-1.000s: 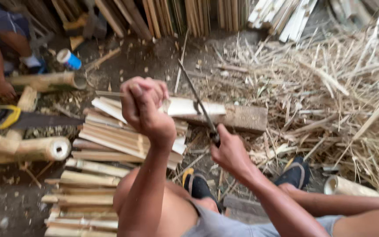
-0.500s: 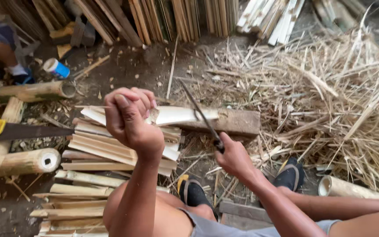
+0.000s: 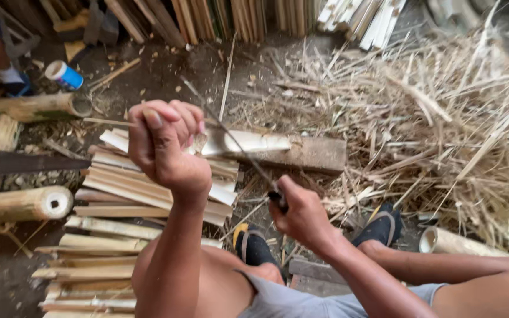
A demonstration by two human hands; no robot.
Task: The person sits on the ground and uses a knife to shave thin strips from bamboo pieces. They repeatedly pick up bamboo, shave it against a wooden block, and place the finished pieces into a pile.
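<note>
Head view: raised left hand [image 3: 163, 147] fisted, right hand [image 3: 303, 215] gripping knife [image 3: 240, 147]

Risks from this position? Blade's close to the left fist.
1. The knife runs just past the left hand, which grips a thin bamboo strip; a slip could cut the fingers.
2. The right hand holds the handle above the sandalled feet; a dropped blade may land there.
3. Loose slats underfoot might shift.
</note>
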